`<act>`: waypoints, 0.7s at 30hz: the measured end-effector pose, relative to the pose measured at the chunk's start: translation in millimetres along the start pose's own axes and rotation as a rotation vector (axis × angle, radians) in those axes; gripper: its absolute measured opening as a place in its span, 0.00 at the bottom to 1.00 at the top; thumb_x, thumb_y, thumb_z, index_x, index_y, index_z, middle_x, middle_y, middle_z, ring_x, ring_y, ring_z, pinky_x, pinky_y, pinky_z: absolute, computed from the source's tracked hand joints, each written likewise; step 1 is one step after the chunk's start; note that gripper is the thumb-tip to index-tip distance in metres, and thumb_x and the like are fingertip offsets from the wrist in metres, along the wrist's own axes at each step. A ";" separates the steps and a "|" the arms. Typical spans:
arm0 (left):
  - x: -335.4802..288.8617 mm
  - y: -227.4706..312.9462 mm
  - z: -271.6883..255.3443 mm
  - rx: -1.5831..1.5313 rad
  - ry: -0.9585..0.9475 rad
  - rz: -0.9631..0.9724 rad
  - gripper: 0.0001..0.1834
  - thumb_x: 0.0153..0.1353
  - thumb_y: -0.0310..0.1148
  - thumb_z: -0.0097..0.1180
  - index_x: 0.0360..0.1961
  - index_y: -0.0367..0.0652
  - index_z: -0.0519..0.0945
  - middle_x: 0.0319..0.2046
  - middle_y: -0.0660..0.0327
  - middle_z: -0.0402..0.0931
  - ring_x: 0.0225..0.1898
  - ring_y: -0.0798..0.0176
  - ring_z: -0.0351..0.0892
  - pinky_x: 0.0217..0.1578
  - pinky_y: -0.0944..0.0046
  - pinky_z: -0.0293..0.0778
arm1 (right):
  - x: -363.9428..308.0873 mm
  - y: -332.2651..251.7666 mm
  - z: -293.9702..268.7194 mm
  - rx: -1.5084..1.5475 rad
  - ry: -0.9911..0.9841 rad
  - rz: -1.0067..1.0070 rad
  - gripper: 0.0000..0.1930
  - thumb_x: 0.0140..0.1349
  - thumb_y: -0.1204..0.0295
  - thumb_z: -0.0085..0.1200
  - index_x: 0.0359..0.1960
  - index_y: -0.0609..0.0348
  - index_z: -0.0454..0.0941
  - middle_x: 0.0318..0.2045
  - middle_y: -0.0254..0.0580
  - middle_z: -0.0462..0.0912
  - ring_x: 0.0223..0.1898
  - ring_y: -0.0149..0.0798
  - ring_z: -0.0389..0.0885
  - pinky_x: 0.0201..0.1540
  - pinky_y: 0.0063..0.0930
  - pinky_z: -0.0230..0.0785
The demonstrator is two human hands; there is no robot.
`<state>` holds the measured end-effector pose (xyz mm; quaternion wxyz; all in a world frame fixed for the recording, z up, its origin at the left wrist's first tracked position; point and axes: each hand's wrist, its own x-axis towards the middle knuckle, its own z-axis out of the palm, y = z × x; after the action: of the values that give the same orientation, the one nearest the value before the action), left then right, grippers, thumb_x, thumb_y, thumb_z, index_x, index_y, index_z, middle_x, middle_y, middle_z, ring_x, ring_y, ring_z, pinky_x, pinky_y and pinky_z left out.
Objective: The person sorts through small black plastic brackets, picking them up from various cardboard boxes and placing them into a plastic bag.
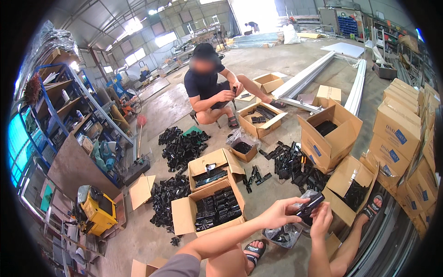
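Seen from the head camera, the left hand and right hand both pinch a small black part above a clear bag, its detail unreadable. Cardboard boxes crowd the concrete floor; a seated co-worker faces them.

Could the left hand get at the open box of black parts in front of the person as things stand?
Probably yes. The left hand is pinching the black part with the right hand, but the open box of black parts lies just beside it, uncovered, nothing between.
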<state>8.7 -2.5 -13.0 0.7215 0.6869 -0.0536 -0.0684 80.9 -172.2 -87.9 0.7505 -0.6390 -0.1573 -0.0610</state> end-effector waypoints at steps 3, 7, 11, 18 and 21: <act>-3.3 5.3 -16.3 0.836 -0.017 0.254 0.37 0.52 0.19 0.62 0.66 0.54 0.73 0.52 0.54 0.81 0.47 0.52 0.83 0.45 0.56 0.78 | 5.6 -14.0 -18.9 0.188 -0.211 0.333 0.23 0.77 0.51 0.40 0.48 0.59 0.75 0.24 0.32 0.78 0.18 0.21 0.71 0.18 0.14 0.59; -7.8 -2.6 -33.7 1.197 -0.155 0.268 0.42 0.47 0.22 0.60 0.66 0.63 0.73 0.53 0.51 0.78 0.55 0.45 0.78 0.50 0.52 0.79 | -0.1 -16.0 -24.8 0.003 -0.519 0.517 0.21 0.75 0.56 0.47 0.54 0.63 0.76 0.26 0.37 0.81 0.20 0.25 0.77 0.19 0.18 0.67; 2.1 -23.2 -31.7 1.311 -0.177 0.384 0.45 0.41 0.21 0.59 0.66 0.65 0.74 0.54 0.54 0.78 0.58 0.49 0.76 0.55 0.57 0.78 | -3.1 -4.5 -40.6 0.114 -0.494 0.808 0.15 0.73 0.62 0.51 0.44 0.64 0.79 0.26 0.42 0.83 0.20 0.27 0.77 0.21 0.20 0.68; 4.2 -23.4 -48.8 1.123 -0.044 0.447 0.39 0.42 0.20 0.63 0.61 0.55 0.78 0.60 0.53 0.74 0.64 0.49 0.70 0.67 0.43 0.65 | -14.3 -5.4 -12.8 0.305 -0.349 0.710 0.14 0.73 0.66 0.52 0.48 0.66 0.78 0.27 0.37 0.82 0.21 0.25 0.74 0.23 0.19 0.66; 11.2 -14.3 -24.6 0.921 0.396 0.400 0.38 0.54 0.23 0.65 0.68 0.51 0.71 0.62 0.50 0.72 0.65 0.50 0.70 0.66 0.45 0.66 | -13.0 -6.3 -14.6 0.252 -0.243 0.594 0.15 0.73 0.66 0.51 0.51 0.66 0.78 0.27 0.36 0.82 0.22 0.24 0.74 0.23 0.19 0.66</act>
<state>23.6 19.0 -28.7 0.3409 0.9083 -0.0708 0.2317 69.0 -189.0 -88.0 0.7843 -0.5617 -0.0591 0.2568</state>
